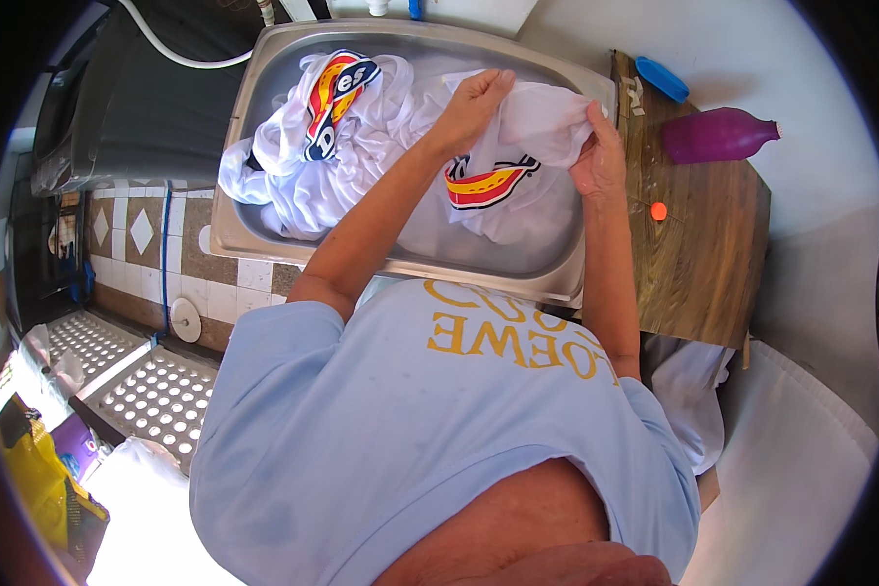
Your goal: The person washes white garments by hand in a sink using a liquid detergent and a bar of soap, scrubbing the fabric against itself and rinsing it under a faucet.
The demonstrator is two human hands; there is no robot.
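**Your left hand [477, 109] and right hand [601, 161] hold white cloth [547, 112] stretched over a metal sink [498, 280]**

Your hands are apart from each other, both clamped on the same white cloth: your left fingers are closed on its upper edge, while your right thumb and fingers pinch its right end near the sink's right rim. Below, the cloth hangs into the sink, showing a printed band [493, 186] of red, yellow and dark blue. To the left in the sink lies a crumpled heap of white fabric [298, 186] with a similar band; whether the two are one piece, you cannot tell. Cloudy liquid [439, 237] surrounds them.

Just right of the sink is a wood-grain worktop [708, 254]. On it are a purple bottle [718, 135], a small orange disc [658, 212] and, at the back, a blue oblong object [662, 80]. You wear a light blue shirt [381, 420].
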